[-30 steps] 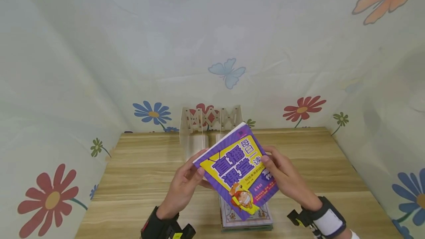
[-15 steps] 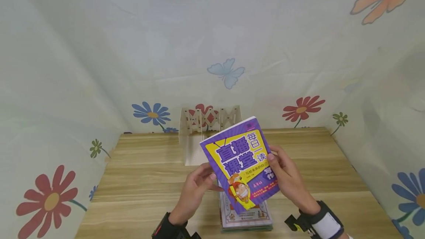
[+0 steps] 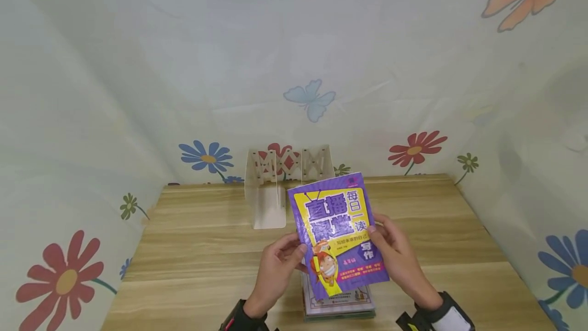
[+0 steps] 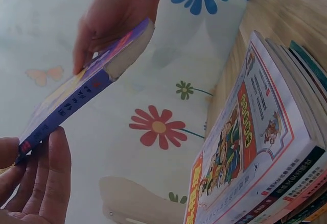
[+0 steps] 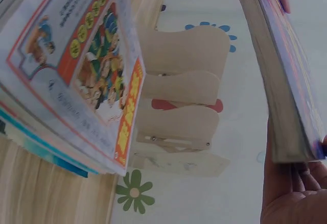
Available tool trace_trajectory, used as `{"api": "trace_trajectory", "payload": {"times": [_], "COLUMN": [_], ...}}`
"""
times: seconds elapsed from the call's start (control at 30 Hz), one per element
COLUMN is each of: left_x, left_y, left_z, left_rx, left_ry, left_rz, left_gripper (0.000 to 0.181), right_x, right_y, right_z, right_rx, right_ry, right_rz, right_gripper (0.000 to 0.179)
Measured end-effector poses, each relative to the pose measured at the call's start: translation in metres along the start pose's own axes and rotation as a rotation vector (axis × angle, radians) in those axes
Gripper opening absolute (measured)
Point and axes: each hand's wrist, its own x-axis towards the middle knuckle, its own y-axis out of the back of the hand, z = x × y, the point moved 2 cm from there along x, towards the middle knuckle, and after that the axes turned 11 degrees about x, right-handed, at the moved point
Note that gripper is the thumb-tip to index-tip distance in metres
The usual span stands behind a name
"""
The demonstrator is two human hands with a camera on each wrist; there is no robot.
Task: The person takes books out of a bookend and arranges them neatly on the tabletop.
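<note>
A purple paperback book point(image 3: 337, 269) with a yellow title panel and a cartoon child is held up, cover facing the head camera. My left hand point(image 3: 277, 272) pinches its left edge, thumb by the cover and fingers behind. On the right edge, my right hand point(image 3: 401, 259) grips it the same way. The left wrist view shows the book's purple spine point(image 4: 69, 106) toward the left fingers; page edges point(image 5: 273, 81) face the right wrist camera. Below lies a stack of books point(image 3: 340, 308), partly hidden by the held one. Its top book point(image 4: 240, 127) has an illustrated, orange-bordered cover.
A cream expandable bookend rack point(image 3: 266, 206) with upright dividers stands at the back of the wooden table point(image 3: 197, 249), behind the held book. A pale curtain point(image 3: 206, 65) printed with flowers and butterflies encloses the table's back and sides.
The book has turned from a strong slant to nearly upright, its cover now facing the head camera more squarely. My left hand has shifted right and down along its edge.
</note>
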Motion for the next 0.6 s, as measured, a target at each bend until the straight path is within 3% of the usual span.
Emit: {"api": "trace_trajectory", "payload": {"times": [0.2, 0.47, 0.6], "left_x": [0.001, -0.003, -0.004], "left_y": [0.001, 0.000, -0.001], "left_z": [-0.011, -0.035, -0.045], "left_rx": [0.026, 0.121, 0.152], "left_ry": [0.027, 0.166, 0.177], "left_rz": [0.042, 0.095, 0.107], "left_gripper": [0.032, 0.037, 0.036], "right_x": [-0.004, -0.010, -0.011], "right_y": [0.004, 0.005, 0.007], "right_z": [0.015, 0.039, 0.048], "right_rx": [-0.132, -0.156, -0.186], "right_ry": [0.011, -0.189, -0.202], "right_rz": [0.046, 0.073, 0.070], "right_gripper": [0.033, 0.038, 0.041]}}
